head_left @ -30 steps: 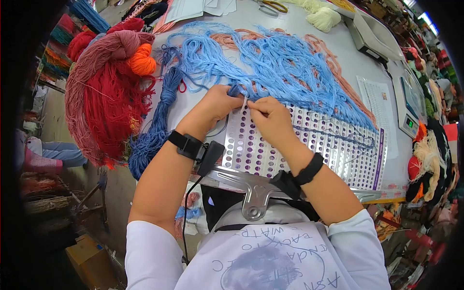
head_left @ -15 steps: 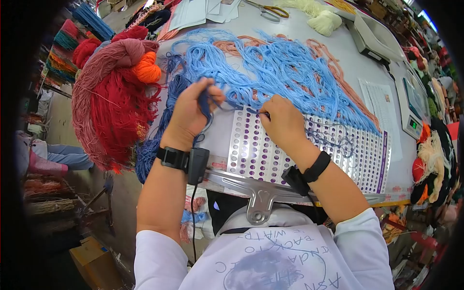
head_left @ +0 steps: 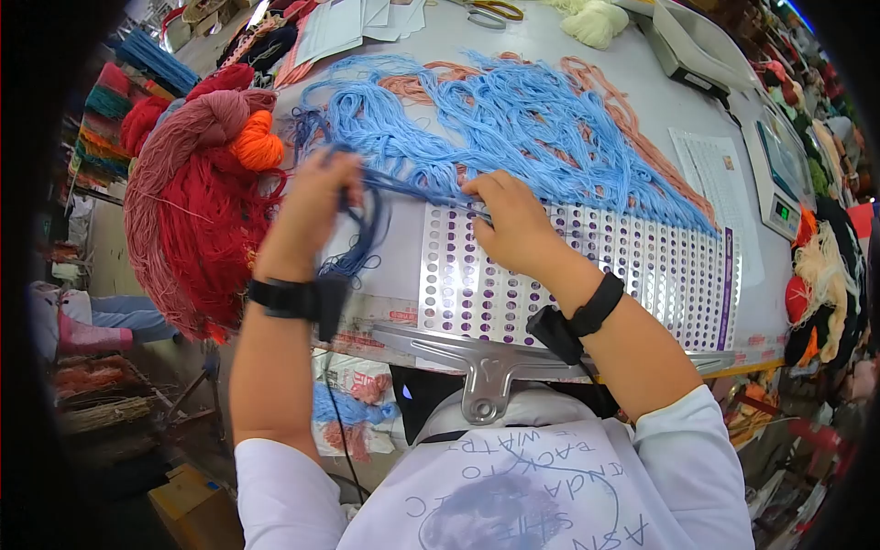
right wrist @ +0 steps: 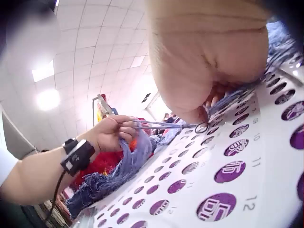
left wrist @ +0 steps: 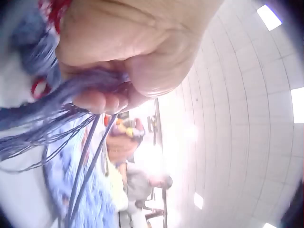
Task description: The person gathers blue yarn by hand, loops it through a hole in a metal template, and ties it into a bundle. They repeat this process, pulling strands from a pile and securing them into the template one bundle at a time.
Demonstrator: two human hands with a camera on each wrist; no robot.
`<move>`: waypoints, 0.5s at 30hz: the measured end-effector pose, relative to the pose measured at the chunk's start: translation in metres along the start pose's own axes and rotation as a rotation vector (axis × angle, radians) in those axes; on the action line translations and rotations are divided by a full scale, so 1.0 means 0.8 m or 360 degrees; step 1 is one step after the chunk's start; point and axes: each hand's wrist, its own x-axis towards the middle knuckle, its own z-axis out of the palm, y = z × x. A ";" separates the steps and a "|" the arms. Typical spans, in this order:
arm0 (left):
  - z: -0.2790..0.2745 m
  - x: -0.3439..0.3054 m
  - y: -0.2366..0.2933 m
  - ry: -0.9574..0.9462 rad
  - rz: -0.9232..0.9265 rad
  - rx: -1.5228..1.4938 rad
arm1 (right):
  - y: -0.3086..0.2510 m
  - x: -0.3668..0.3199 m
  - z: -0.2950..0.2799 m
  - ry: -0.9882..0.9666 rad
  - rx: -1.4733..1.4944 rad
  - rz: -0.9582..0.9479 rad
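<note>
The dark blue yarn runs taut between two grips — the left hand clutches the bundle, the right hand pinches the strands at the far edge of the perforated card. Below the left hand it hangs slack, ending in a loose tangle. The card lies flat — white, with numbered rows of round holes showing purple — and light blue yarn spreads in wavy strands along its far edge.

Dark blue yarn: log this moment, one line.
left grip holds dark blue yarn | right grip holds it over numbered perforated card | strands stretched between
</note>
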 end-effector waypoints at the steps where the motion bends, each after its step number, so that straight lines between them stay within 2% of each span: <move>1: -0.037 0.012 0.009 0.0080 -0.0030 -0.0133 | -0.002 -0.001 0.000 -0.0002 -0.0115 -0.0030; 3: -0.124 0.031 0.040 0.0102 -0.0252 -0.0315 | -0.006 -0.002 0.001 0.0006 -0.0109 -0.0004; 5: -0.176 0.048 0.079 0.0350 -0.0074 -0.0457 | -0.005 -0.002 0.001 0.0009 -0.0106 0.0016; 6: -0.190 0.060 0.103 0.0606 0.0057 -0.0350 | -0.003 -0.003 0.003 0.0019 -0.0118 -0.0010; 7: -0.190 0.063 0.125 0.0862 0.0190 -0.0244 | -0.002 -0.002 0.004 0.0028 -0.0130 -0.0038; 8: -0.186 0.063 0.131 0.0861 0.0202 -0.0241 | -0.002 -0.003 0.004 0.0037 -0.0130 -0.0046; 10: -0.134 0.057 0.141 0.1074 0.0523 0.0458 | -0.004 -0.003 0.001 0.0049 -0.0081 -0.0038; 11: -0.096 0.040 0.144 0.0963 0.0419 0.0565 | -0.004 -0.002 -0.001 0.0056 -0.0075 -0.0054; 12: -0.082 0.032 0.135 0.0752 0.0329 0.0592 | -0.005 -0.001 -0.003 0.0051 0.0124 0.0059; 13: -0.056 0.021 0.118 0.0510 0.0309 0.0477 | -0.006 0.001 -0.004 0.0046 0.0323 0.0173; 14: -0.026 -0.005 0.107 0.0191 0.0190 0.0263 | -0.022 0.001 -0.015 0.0137 0.0326 0.0220; 15: 0.005 -0.028 0.097 0.0014 0.0024 0.0005 | -0.041 0.001 -0.027 0.0132 0.0336 0.0212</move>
